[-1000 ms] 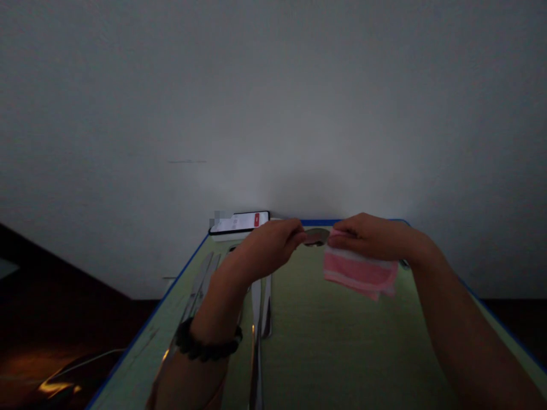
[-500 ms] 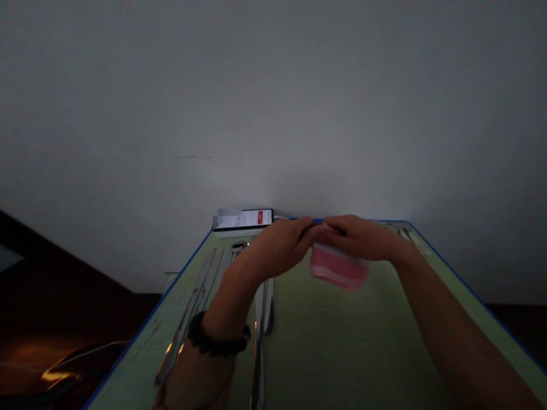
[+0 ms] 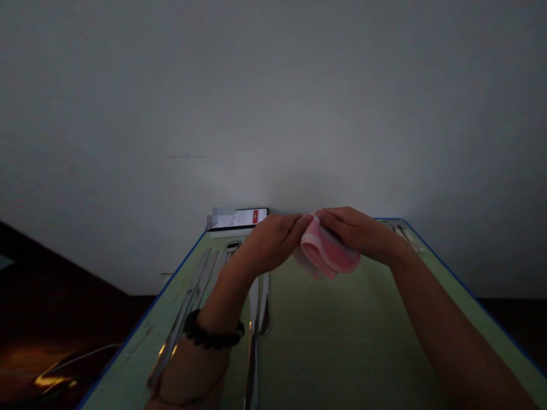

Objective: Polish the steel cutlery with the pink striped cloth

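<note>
A small pink and white cloth (image 3: 331, 253) hangs folded above the far part of the table, held between both hands. My left hand (image 3: 276, 239) is closed, its fingertips pinching the cloth's upper left edge. My right hand (image 3: 352, 230) is closed on the top of the cloth from the other side. The fingertips of the two hands nearly meet, and whatever lies inside the folds, if anything, is hidden. Below and left of the cloth, several table knives (image 3: 253, 353) lie lengthwise on the table, partly covered by my left forearm.
The green table (image 3: 342, 341) has a blue edge and stands against a grey wall. A lit phone (image 3: 243, 218) rests at its far left corner. More knives (image 3: 183, 310) lie along the left side. Thin metal cutlery (image 3: 404, 232) lies at the far right corner.
The cloth has turned and bunched so that its folded layers now face me. Both hands stay on it, and the whole view has shifted slightly.
</note>
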`<state>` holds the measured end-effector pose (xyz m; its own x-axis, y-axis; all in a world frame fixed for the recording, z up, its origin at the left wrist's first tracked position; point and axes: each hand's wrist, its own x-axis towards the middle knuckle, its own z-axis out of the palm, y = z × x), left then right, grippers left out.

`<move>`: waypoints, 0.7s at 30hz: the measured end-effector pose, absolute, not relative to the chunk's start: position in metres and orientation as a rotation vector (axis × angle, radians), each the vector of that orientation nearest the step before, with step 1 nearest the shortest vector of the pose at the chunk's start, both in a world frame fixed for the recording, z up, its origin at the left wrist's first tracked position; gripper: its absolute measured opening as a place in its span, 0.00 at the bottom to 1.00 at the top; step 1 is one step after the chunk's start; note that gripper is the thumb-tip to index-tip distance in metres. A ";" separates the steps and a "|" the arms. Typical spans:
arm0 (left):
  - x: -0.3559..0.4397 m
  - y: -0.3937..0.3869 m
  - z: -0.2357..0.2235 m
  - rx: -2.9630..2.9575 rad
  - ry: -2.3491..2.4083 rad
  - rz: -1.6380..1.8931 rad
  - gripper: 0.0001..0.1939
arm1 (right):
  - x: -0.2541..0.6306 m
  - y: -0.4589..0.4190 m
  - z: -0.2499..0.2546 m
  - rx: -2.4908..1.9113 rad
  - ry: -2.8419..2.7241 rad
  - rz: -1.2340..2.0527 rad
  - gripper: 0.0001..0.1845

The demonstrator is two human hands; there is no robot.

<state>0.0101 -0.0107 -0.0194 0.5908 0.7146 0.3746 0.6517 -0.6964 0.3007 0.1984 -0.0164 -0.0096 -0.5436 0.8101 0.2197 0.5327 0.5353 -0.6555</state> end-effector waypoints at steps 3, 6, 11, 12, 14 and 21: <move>0.009 -0.011 -0.019 2.675 1.167 0.740 0.22 | 0.199 -0.018 -0.010 -1.100 -2.285 0.783 0.19; 0.006 -0.011 -0.020 2.642 1.183 0.702 0.23 | 0.204 -0.017 -0.011 -1.168 -2.391 0.807 0.18; 0.000 -0.007 -0.025 2.630 1.183 0.750 0.22 | 0.214 -0.015 -0.012 -1.271 -2.510 0.870 0.19; -0.001 -0.006 -0.026 2.638 1.179 0.758 0.22 | 0.215 -0.016 -0.011 -1.260 -2.486 0.862 0.20; -0.002 -0.005 -0.027 2.643 1.169 0.762 0.22 | 0.213 -0.016 -0.010 -1.215 -2.422 0.842 0.22; 0.001 -0.007 -0.020 2.677 1.197 0.747 0.21 | 0.194 -0.017 -0.012 -1.124 -2.315 0.732 0.24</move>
<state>0.0010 -0.0071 -0.0196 0.5666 0.7260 0.3897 0.6693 -0.6814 0.2963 0.1945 -0.0168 -0.0120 -0.5594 0.8110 0.1713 0.5652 0.5244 -0.6368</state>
